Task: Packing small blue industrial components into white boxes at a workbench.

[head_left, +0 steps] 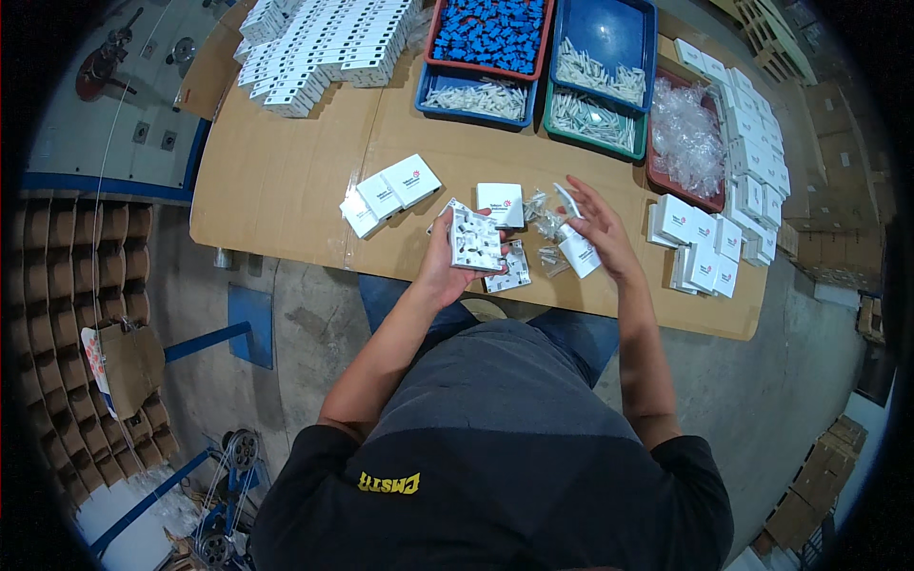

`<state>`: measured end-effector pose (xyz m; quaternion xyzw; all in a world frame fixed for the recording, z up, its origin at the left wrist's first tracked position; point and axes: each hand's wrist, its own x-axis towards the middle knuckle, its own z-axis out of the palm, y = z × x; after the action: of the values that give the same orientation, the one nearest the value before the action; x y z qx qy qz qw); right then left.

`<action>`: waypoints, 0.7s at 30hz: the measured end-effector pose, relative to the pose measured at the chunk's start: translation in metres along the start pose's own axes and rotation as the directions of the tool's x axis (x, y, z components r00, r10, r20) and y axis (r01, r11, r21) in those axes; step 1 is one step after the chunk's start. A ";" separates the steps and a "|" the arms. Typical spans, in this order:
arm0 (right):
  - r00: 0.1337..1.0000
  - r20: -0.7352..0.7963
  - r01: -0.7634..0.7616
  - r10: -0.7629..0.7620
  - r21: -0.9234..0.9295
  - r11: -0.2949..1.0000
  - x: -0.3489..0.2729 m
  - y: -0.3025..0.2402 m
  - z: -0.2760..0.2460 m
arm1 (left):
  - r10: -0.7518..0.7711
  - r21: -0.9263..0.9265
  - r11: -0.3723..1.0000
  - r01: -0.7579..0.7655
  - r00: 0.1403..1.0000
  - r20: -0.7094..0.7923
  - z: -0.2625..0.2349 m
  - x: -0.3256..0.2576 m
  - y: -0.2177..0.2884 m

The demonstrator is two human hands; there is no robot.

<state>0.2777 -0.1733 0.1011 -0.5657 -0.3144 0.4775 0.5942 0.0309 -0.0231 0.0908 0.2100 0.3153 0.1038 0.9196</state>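
Note:
My left hand (446, 259) grips a flat, square white box (475, 240), its dark-printed face turned up. My right hand (606, 233) is closed at the edge of another white box (579, 252), and a thin white piece (566, 200) stands up beside its thumb; whether the two are joined I cannot tell. Small clear plastic bags (545, 221) lie between the hands. Just beyond the left fingers rests a white box (500, 204) with its plain face up. Partly under the held box is one more patterned box (510, 268).
Left of the hands lies a short row of white boxes (390, 194); more (700, 246) are stacked at right. Trays of blue pieces (488, 33) and white plugs (590, 124), plus a red tray of clear bags (685, 133), stand behind. Box rows (324, 48) fill the far left of the cardboard-covered table (286, 190).

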 end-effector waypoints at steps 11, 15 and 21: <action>0.941 0.133 0.329 -0.311 -0.582 0.744 -0.012 -0.013 0.078 | -0.070 0.018 0.997 0.070 0.997 -0.010 0.026 0.004 -0.010; 0.874 0.283 0.483 -0.394 -0.583 0.653 -0.010 -0.005 0.086 | -0.040 0.027 0.999 0.042 0.998 -0.056 0.033 -0.001 -0.011; 0.876 0.284 0.482 -0.390 -0.563 0.672 -0.007 0.001 0.087 | -0.056 0.018 0.998 0.057 0.998 -0.040 0.029 0.002 -0.013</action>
<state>0.1952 -0.1479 0.1151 -0.6014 -0.6195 0.2301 0.4489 0.0513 -0.0435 0.1038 0.2078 0.3401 0.0788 0.9138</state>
